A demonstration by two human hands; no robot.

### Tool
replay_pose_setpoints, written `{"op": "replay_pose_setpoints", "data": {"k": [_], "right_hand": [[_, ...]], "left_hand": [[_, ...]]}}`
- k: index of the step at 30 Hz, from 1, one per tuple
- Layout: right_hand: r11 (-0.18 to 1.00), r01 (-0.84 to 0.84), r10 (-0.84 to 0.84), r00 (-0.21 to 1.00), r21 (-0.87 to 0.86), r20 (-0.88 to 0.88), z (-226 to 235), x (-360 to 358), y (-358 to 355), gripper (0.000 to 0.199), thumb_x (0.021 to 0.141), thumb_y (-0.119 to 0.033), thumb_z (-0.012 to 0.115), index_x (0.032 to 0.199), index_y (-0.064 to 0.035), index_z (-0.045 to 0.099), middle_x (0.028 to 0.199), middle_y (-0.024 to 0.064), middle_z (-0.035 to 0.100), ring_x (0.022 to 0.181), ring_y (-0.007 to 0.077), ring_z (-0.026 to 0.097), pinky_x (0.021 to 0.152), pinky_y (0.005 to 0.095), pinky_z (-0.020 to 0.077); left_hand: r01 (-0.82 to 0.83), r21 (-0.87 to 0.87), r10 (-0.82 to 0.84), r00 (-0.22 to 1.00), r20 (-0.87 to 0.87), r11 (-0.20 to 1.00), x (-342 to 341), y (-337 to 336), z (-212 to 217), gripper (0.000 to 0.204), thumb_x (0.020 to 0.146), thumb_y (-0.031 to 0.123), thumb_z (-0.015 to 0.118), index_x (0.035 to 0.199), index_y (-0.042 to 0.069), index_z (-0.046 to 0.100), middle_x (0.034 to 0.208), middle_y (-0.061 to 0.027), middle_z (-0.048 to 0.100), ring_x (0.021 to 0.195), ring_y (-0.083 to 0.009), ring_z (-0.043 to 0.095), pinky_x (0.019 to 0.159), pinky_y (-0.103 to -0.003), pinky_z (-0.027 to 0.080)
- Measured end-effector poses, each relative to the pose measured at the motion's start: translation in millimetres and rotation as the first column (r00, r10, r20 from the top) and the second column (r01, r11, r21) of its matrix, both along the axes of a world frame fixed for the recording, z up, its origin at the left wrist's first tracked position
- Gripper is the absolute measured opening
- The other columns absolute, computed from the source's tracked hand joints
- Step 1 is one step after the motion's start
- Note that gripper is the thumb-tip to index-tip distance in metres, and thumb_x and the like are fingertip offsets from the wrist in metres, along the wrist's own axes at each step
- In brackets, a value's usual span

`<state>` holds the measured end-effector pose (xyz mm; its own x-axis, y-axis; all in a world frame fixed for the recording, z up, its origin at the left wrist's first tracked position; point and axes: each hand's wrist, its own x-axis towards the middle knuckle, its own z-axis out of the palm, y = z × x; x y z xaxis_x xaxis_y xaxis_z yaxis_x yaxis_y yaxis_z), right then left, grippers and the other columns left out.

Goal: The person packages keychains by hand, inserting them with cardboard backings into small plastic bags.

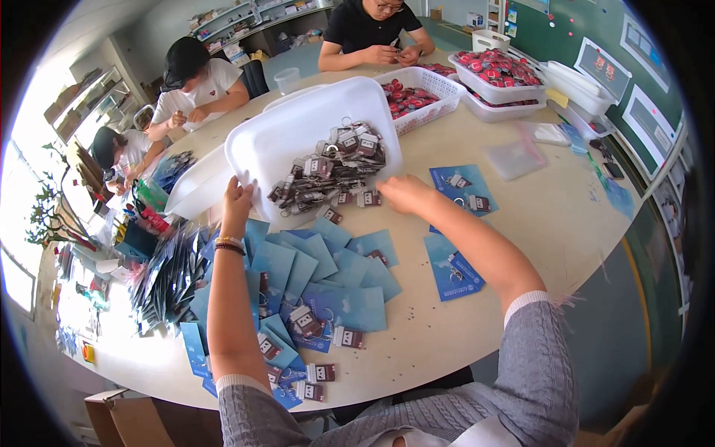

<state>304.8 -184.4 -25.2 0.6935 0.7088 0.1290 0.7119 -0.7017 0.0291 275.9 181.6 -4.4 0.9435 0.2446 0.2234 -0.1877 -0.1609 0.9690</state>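
A white plastic bin (257, 141) is tipped toward me, its open side facing my body. Inside lies a heap of brown-and-white keychains (320, 175) with metal rings, some right at its near edge. My left hand (237, 203) is closed on the bin's near left rim. At the right rim, my right hand (408, 195) is closed on the bin, its fingertips partly hidden. Just below the bin, blue cards (294, 257) lie in an overlapping pile. Loose keychains (348, 337) rest on and beside those cards. Further blue cards with keychains (454, 270) lie beneath my right forearm.
Dark glossy packets (167, 276) and a pen holder (136, 240) crowd the left side. Behind the bin stand a white basket (439, 100) and stacked tubs of red pieces (497, 71). Clear bags (515, 158) lie at right. Several people work around the table (521, 246).
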Motion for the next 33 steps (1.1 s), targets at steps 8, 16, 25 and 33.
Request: {"op": "replay_pose_setpoints", "data": {"k": [8,16,25,33], "right_hand": [[0.879,0.136,-0.112,0.99,0.458,-0.081,74.4,41.7,61.4,0.04,0.07,-0.012,0.059,0.107,-0.0042,0.046,0.088,0.0217,0.06,0.085,0.0368,0.06,0.07,0.0454,0.0483],[0.953,-0.111,0.173,0.963,0.283,-0.207,24.1,-17.8,44.0,0.053,0.07,-0.027,0.067,0.114,-0.005,0.048,0.117,0.0208,0.047,0.104,0.035,0.051,0.084,0.0415,0.0454],[0.882,0.43,-0.346,0.868,0.191,-0.357,47.8,-34.6,-213.7,0.045,0.076,-0.03,0.064,0.113,-0.0062,0.054,0.111,0.017,0.056,0.103,0.0317,0.054,0.088,0.0383,0.0428],[0.521,0.853,-0.8,0.498,0.025,-0.335,24.3,27.7,-372.6,0.032,0.077,-0.02,0.055,0.104,-0.0042,0.058,0.106,0.0177,0.059,0.104,0.0278,0.055,0.086,0.0381,0.0446]], "left_hand": [[0.082,0.078,-0.077,0.995,-0.06,0.994,14.7,-1.1,-2.1,0.038,0.09,0.011,0.049,0.127,0.005,0.039,0.107,-0.0068,0.058,0.092,-0.0136,0.058,0.08,-0.028,0.048],[0.098,0.093,-0.096,0.995,-0.025,0.991,33.0,30.3,-21.9,0.045,0.09,0.01,0.048,0.132,0.006,0.033,0.103,-0.0054,0.06,0.083,-0.0086,0.055,0.064,-0.021,0.043],[-0.364,0.695,0.057,0.904,0.423,0.62,-29.2,-37.5,28.0,0.066,0.083,0.009,0.056,0.139,0.006,0.022,0.14,-0.0218,0.026,0.128,-0.0356,0.026,0.105,-0.044,0.022],[0.19,0.967,-0.456,0.885,-0.095,0.168,-197.9,-205.2,76.0,0.07,0.071,0.008,0.066,0.133,0.003,0.032,0.14,-0.0273,0.019,0.129,-0.0434,0.023,0.105,-0.047,0.024]]}}
